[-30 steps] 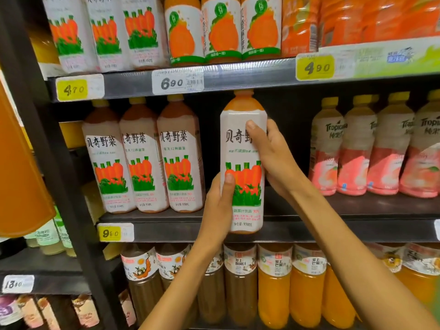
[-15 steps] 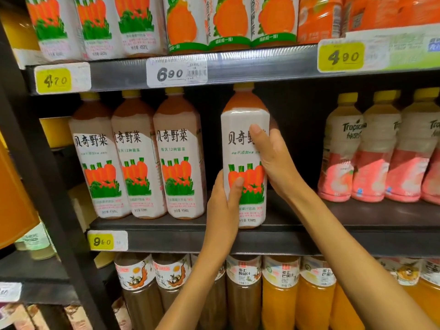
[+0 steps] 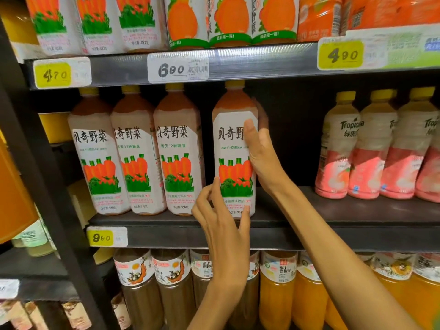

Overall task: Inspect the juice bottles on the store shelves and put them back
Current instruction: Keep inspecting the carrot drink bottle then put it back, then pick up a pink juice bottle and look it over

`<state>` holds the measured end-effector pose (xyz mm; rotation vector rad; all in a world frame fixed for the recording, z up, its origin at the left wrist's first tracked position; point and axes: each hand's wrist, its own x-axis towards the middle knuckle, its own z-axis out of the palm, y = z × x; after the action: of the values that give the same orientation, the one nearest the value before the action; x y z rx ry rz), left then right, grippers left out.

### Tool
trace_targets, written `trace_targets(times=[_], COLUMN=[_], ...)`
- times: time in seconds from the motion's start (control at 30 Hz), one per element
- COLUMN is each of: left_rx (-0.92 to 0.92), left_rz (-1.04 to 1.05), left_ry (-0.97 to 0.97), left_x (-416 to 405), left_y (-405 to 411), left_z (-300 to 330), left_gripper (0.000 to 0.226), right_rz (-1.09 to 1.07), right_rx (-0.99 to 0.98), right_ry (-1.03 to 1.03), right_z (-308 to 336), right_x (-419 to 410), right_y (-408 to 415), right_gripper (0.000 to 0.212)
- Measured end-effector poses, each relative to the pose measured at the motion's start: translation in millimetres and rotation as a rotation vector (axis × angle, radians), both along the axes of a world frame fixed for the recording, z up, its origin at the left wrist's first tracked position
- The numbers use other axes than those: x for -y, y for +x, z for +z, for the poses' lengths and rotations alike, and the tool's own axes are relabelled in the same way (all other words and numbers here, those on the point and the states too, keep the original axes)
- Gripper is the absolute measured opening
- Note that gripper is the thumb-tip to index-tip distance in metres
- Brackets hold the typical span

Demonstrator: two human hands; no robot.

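Note:
A tall carrot juice bottle with a white label and a yellow cap stands upright on the dark middle shelf, a little right of three matching bottles. My right hand grips its right side, thumb across the front of the label and fingers hidden behind. My left hand is low at the bottle's base. Its thumb and index fingertip touch the lower label, and the other fingers are curled away to the left.
Pink Tropicana bottles stand to the right, across a dark gap. The upper shelf edge with price tags sits just above the bottle's cap. Orange and brown bottles fill the shelf below. A black upright post runs down the left.
The bottle has gone from held in front of the shelf to standing on it. My left hand has slid down and loosened its hold; the view has moved closer.

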<state>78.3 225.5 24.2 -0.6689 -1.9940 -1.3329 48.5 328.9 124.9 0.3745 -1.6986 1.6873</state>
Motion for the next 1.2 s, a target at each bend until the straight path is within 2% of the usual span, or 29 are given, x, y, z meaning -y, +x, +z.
trace_targets(times=[0.13, 0.2, 0.4, 0.73, 0.83, 1.03, 1.2], left_rx=[0.005, 0.003, 0.004, 0.036, 0.053, 0.091, -0.021], left_rz=[0.000, -0.009, -0.074, -0.131, -0.129, -0.155, -0.171], left_ry=[-0.021, -0.020, 0.035, 0.012, 0.058, 0.114, 0.287], left_x=[-1, 3, 14, 29, 30, 29, 29], left_y=[3, 3, -1, -8, -10, -7, 6], left_z=[-3, -4, -8, -13, -12, -8, 2], left_gripper=[0.085, 0.083, 0.069, 0.065, 0.060, 0.053, 0.038], right_rz=[-0.020, -0.046, -0.065, -0.067, -0.064, -0.066, -0.186], right_rx=[0.039, 0.053, 0.036, 0.065, 0.067, 0.095, 0.149], right_ry=[-0.001, 0.004, -0.021, -0.031, -0.035, 0.012, 0.157], right_z=[-3, -5, -10, -10, -13, -15, -15], right_x=[3, 7, 15, 25, 28, 31, 25], right_y=[-2, -4, -11, -16, -14, -5, 12], right_gripper=[0.031, 0.022, 0.026, 0.023, 0.014, 0.013, 0.017])
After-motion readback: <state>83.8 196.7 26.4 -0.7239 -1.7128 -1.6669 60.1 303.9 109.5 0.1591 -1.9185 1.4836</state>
